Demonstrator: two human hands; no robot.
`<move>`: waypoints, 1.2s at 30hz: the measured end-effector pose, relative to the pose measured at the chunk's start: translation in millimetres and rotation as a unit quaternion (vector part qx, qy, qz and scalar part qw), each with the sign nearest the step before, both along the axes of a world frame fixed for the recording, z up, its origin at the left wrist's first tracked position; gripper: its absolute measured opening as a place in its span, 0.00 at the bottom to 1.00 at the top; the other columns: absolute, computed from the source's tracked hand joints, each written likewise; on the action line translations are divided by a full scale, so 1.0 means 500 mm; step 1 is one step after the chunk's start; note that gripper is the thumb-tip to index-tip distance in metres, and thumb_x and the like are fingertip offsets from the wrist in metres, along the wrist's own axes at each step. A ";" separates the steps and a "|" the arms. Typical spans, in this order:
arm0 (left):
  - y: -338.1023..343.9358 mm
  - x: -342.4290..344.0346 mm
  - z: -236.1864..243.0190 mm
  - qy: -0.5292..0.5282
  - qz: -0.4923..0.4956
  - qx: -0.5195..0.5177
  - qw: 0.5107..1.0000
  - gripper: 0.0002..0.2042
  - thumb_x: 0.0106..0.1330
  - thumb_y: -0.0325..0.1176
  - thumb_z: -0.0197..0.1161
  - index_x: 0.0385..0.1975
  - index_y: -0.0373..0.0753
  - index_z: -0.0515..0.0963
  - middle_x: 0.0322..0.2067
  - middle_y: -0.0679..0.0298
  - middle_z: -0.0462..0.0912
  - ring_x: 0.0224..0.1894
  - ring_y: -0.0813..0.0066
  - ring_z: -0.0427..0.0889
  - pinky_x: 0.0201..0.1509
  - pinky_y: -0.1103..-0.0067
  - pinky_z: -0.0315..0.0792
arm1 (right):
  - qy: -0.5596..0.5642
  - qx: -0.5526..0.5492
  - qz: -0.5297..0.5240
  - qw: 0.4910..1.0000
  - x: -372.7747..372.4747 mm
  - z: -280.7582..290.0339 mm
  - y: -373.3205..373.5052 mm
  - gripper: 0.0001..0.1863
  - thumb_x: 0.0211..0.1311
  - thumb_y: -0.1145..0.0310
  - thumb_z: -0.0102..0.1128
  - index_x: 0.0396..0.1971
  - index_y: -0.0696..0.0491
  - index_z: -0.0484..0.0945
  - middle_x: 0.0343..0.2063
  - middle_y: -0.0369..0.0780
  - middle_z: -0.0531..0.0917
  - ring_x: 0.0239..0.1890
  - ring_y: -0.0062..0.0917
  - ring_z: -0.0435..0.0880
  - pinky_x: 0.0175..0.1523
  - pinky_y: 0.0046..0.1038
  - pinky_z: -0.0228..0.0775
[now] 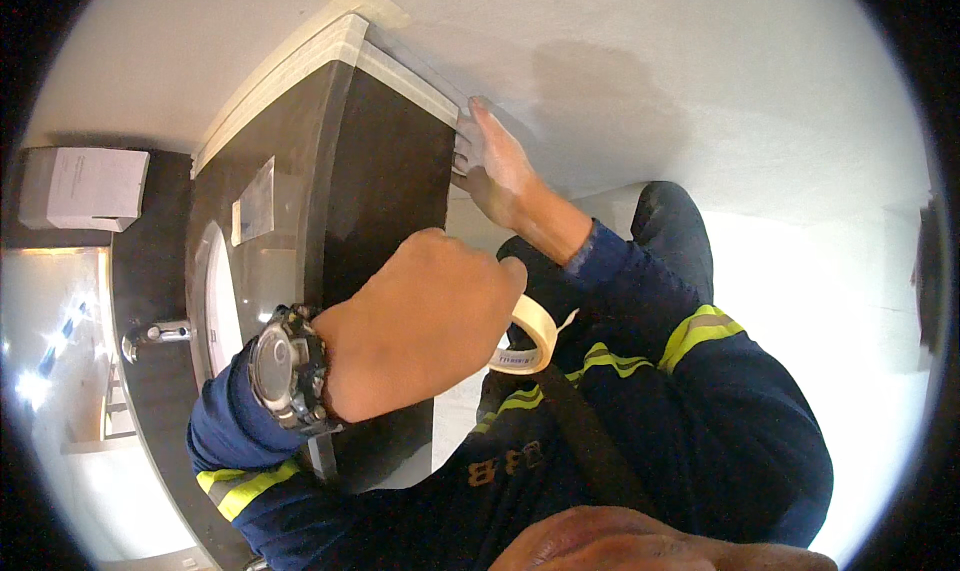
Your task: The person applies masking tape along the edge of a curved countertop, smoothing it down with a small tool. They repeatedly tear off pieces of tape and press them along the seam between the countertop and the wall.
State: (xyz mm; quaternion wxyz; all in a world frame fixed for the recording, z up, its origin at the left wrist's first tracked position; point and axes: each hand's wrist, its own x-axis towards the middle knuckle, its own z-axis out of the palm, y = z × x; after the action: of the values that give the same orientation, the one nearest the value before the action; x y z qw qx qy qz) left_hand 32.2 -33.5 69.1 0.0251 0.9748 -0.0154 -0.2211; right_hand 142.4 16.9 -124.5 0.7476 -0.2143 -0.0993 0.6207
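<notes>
- Cream masking tape roll [545, 339]: located below the knuckles of our left hand [425, 311], in front of our torso, its ring partly covered by the fingers.
- We keep the left fingers curled in a fist around the roll; a short loose end projects from its outer side.
- We place our right hand [495, 166] at the upper edge of the dark brown frame [390, 171], beside the pale wall [640, 31]. Thumb and fingers stand apart, but the fingertips are partly hidden; we cannot tell whether they grip anything.
- Tape strip [410, 79]: runs along the frame's top edge, from the corner to our right hand.
- We wear a black watch [285, 366] on the left wrist.
- Metal door handle [165, 331]: at left, below a white box [95, 186].
</notes>
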 end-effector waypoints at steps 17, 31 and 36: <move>0.118 0.077 0.048 -0.269 0.189 -0.042 0.944 0.13 0.70 0.31 0.62 0.48 0.30 0.78 0.36 0.42 0.85 0.41 0.40 0.85 0.45 0.60 0.77 | -0.365 0.199 -0.278 0.866 0.093 0.125 -0.223 0.21 0.83 0.59 0.48 0.60 0.59 0.77 0.50 0.44 0.86 0.53 0.26 0.84 0.59 0.30 0.74; 0.070 0.127 0.100 -0.238 0.254 -0.128 0.929 0.23 0.63 0.45 0.78 0.50 0.36 0.84 0.39 0.59 0.86 0.39 0.66 0.86 0.43 0.77 0.80 | -0.367 0.104 -0.297 0.875 0.136 0.128 -0.227 0.12 0.78 0.65 0.57 0.50 0.56 0.81 0.36 0.37 0.84 0.37 0.23 0.83 0.44 0.28 0.76; 0.047 0.147 0.076 -0.288 0.178 0.068 0.939 0.13 0.67 0.38 0.74 0.40 0.35 0.83 0.36 0.59 0.85 0.36 0.69 0.85 0.40 0.77 0.78 | -0.444 0.155 -0.329 0.819 0.152 0.130 -0.219 0.12 0.81 0.63 0.55 0.52 0.56 0.79 0.35 0.35 0.80 0.30 0.15 0.76 0.33 0.20 0.67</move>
State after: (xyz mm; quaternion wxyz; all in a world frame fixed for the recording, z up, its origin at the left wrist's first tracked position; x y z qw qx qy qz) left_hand 105.7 -10.1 107.0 -0.0075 0.9830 0.1670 0.0762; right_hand 218.3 -92.5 -59.3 0.8055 -0.3679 -0.4390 0.1520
